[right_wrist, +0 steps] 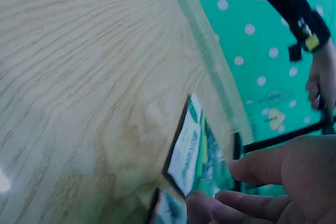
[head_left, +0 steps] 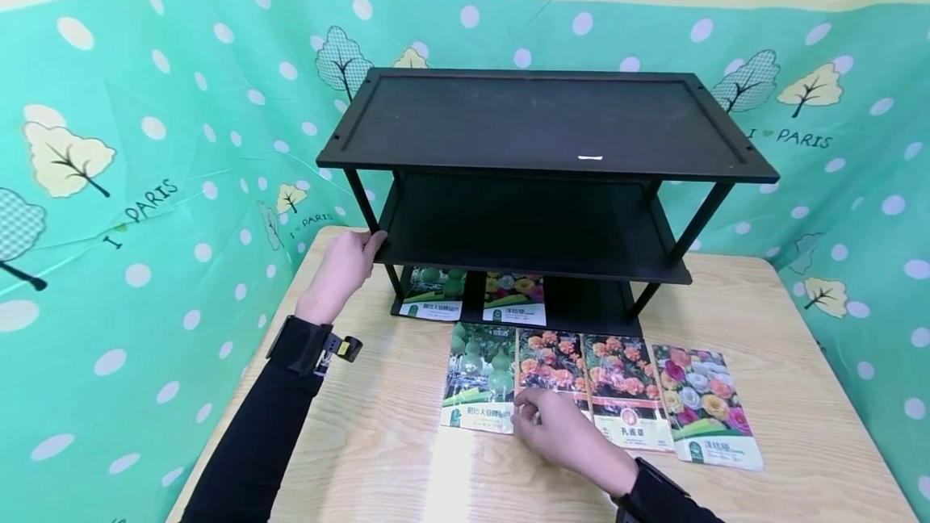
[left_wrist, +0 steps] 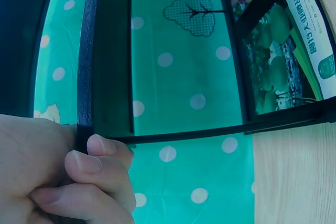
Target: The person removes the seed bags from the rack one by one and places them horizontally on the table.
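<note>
A black tiered shelf rack (head_left: 538,224) stands on the table. My left hand (head_left: 341,269) grips the front left corner of its middle shelf beside the post; in the left wrist view, curled fingers (left_wrist: 92,163) wrap the black edge. Seed packets lie in a row before the rack: a green gourd packet (head_left: 479,370), an orange marigold packet (head_left: 550,353), a second marigold packet (head_left: 626,394) and a mixed-flower packet (head_left: 708,402). My right hand (head_left: 555,426) is over the first marigold packet's lower part, fingertips at the gourd packet's right edge, thumb and fingers apart.
On the bottom tier lie another gourd packet (head_left: 434,293) and another mixed-flower packet (head_left: 514,297). A small white mark (head_left: 590,157) shows on the top board (head_left: 538,115). Patterned turquoise cloth (head_left: 182,208) hangs behind and beside the wooden table (head_left: 378,426).
</note>
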Demonstrator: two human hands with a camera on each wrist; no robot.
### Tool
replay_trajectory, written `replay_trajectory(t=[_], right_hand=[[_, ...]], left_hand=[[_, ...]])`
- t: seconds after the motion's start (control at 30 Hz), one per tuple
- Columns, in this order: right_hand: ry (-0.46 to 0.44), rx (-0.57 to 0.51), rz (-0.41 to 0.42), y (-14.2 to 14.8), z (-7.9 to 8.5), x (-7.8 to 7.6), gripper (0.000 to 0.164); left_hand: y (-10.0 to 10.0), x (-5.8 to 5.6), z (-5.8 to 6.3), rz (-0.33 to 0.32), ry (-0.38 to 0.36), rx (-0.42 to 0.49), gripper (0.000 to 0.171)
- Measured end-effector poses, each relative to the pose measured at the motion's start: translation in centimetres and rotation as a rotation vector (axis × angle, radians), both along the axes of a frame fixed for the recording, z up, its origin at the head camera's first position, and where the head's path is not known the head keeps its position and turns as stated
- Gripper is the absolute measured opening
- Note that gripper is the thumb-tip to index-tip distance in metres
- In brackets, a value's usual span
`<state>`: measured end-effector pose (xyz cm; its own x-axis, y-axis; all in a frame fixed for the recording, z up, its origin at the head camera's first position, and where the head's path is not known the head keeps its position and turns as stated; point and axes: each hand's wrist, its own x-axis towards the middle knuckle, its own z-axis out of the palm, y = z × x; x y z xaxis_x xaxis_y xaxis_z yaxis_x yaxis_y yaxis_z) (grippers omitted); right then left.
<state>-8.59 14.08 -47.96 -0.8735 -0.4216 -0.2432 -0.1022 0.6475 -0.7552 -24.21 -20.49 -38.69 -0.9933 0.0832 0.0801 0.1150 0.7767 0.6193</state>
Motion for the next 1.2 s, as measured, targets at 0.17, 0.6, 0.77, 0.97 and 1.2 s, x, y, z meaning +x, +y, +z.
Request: replay_trajectory(t=[0.17,0.6,0.77,0.97,1.2], right_hand=[[0.266,0.195,0.010,-0.5,1.5,1.3,0.033],[0.653,0.548,-0.051,0.9,3.0,3.0,0.061],[0.716,0.604,-0.044,2.4,2.1,2.7,0.084],[0.697,0.644,-0.026,3.9,1.0,3.0,0.100],[0.632,0.678,-0.048,4.7,0.6,3.4,0.105]], left_hand=[[0.0,0.0,0.0,-0.004,-0.003,-0.003,0.049],[0.1,0.1,0.2,-0.006,0.004,-0.007,0.049],[0.0,0.1,0.1,0.000,-0.001,-0.014,0.048],[-0.1,0.0,0.1,0.011,0.006,-0.020,0.047],[-0.1,-0.1,-0.1,-0.010,0.032,-0.031,0.050]])
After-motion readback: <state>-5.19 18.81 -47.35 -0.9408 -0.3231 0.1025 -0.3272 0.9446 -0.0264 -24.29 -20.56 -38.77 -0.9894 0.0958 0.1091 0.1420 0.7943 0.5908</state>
